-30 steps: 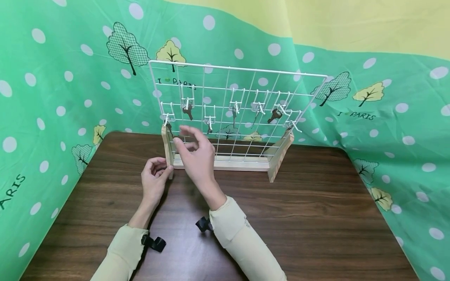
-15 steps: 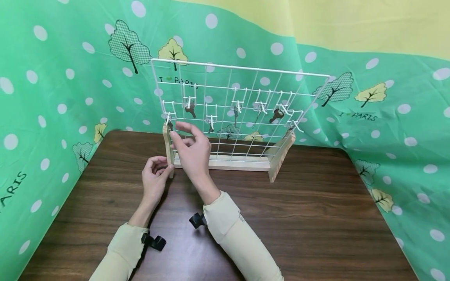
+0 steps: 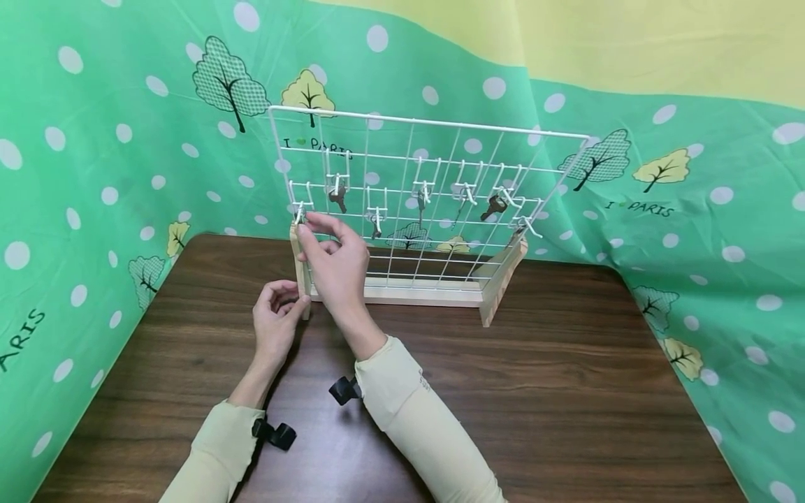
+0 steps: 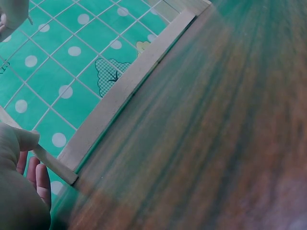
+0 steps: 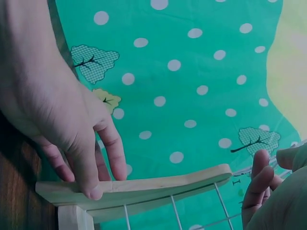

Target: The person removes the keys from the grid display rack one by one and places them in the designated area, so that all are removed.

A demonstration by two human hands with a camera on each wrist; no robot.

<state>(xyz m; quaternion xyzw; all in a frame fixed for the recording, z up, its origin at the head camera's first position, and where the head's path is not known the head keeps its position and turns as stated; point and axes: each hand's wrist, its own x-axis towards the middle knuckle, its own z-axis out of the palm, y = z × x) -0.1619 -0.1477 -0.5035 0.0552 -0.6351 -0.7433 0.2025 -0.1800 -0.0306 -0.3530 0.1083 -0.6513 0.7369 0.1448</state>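
A white wire grid rack (image 3: 434,126) stands on two wooden side supports. My left hand (image 3: 277,318) holds the left support (image 3: 302,272) low down, thumb in front and fingers behind; the left wrist view shows its thumb (image 4: 29,139) on the wood's edge. My right hand (image 3: 339,265) is raised at the leftmost hook (image 3: 302,207), thumb and index fingertips right at the key hanging there. The hand covers most of that key, and I cannot tell whether the fingertips pinch it. In the right wrist view a narrow space shows between thumb and index finger.
Other keys hang from hooks along the grid, among them a brown key (image 3: 338,197) and a dark key (image 3: 494,205). A bare hook (image 3: 528,227) juts out at the right end. Dark wooden table (image 3: 566,363) below; green dotted cloth (image 3: 723,265) hangs close behind.
My right hand has moved left and slightly up, bringing its fingertips from beside the leftmost hook right to its key. The left hand stays on the support.
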